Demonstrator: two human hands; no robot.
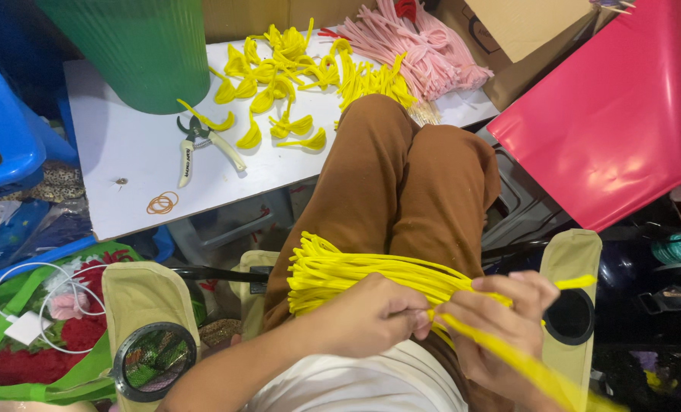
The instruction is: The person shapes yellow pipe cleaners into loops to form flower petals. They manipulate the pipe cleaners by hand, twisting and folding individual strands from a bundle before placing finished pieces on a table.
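Seen from above — a cramped home craft workshop. Marked as such by a low white table (pixel 127 152) strewn with yellow looped petals (pixel 279 76), pink pipe cleaners (pixel 417 46), pruning shears (pixel 199 149) and rubber bands (pixel 162 203). Hemmed in by a green paper roll (pixel 142 46), red sheet (pixel 623 107), cardboard box (pixel 524 30) and blue plastic stool (pixel 4 114) — materials piled close.

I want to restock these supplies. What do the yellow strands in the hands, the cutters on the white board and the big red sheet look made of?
Yellow strands: fuzzy, matte, thin and bendy, so probably chenille stems on a wire core.
Cutters: dark metal blades, smooth cream handles, likely plastic.
Red sheet: smooth with a soft sheen and a crisp edge, so paper or thin plastic; the view cannot settle which.
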